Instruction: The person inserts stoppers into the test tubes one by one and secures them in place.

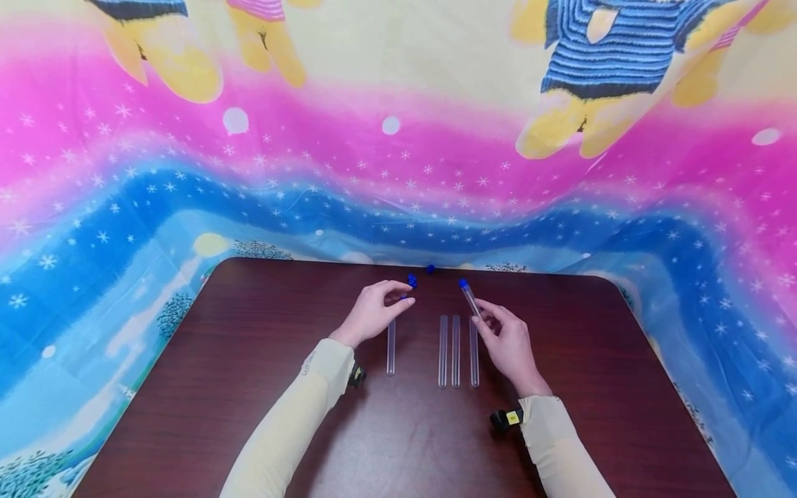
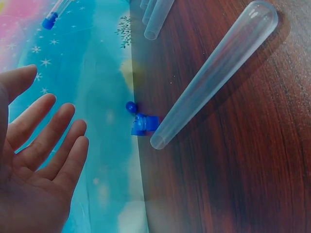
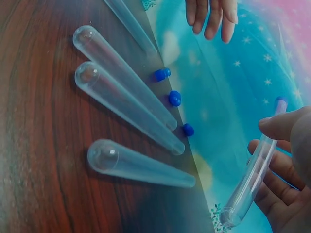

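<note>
My right hand (image 1: 507,339) holds a clear test tube (image 1: 470,299) between thumb and fingers, raised and tilted, a blue cap (image 1: 463,283) seated in its upper end. In the right wrist view the rounded bottom of this test tube (image 3: 249,182) points down. My left hand (image 1: 372,311) has its fingers apart and nothing in them, as the left wrist view also shows. It hovers by a single test tube (image 1: 391,351), covering its far end from the head camera. Loose blue caps (image 1: 412,281) lie just beyond the left fingertips.
Between the hands lie two uncapped test tubes (image 1: 443,353) side by side, with a third test tube (image 1: 474,360) just right of them. Another blue cap (image 1: 430,269) sits near the far edge of the brown table (image 1: 411,443). A patterned cloth (image 1: 349,166) hangs behind.
</note>
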### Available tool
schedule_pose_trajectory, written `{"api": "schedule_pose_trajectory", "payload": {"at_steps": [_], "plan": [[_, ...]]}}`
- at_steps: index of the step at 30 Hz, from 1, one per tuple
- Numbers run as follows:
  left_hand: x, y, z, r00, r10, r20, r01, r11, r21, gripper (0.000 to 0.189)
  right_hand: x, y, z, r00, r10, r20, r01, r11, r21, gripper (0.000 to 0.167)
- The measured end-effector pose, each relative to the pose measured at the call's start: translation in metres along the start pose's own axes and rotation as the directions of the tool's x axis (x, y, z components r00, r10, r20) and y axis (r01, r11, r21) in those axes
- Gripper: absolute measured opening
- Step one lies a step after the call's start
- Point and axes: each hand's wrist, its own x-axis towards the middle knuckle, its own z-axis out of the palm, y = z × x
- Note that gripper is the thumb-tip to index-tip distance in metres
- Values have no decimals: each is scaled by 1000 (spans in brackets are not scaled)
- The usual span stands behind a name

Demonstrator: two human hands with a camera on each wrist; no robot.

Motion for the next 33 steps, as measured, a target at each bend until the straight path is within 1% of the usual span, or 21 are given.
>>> {"api": "schedule_pose_trajectory", "payload": {"at_steps": [7, 11, 18, 22, 28, 33], "plan": [[0, -1, 0, 1000, 0, 2, 0, 1000, 4, 34, -2, 11, -6, 999, 48, -12, -48, 999, 14, 32], [1, -2, 0, 1000, 1, 2, -1, 1000, 12, 34, -2, 18, -13, 998, 61, -28, -61, 998, -3, 31], [1, -2, -1, 1000, -2, 6, 1, 1000, 27, 36, -1, 31, -28, 998, 47, -40, -50, 996, -70, 31], [0, -2, -1, 1000, 2, -1, -2, 999, 32, 36, 1, 36, -36, 998, 48, -51, -53, 995, -88, 31], [1, -5, 1, 1000, 18, -9, -18, 999, 32, 42, 2, 43, -41, 997, 47, -62, -53, 993, -103, 31], [4, -5, 1, 1000, 19, -7, -19, 999, 49, 47, 2, 48, -43, 995, 70, -70, -77, 990, -114, 32]]}}
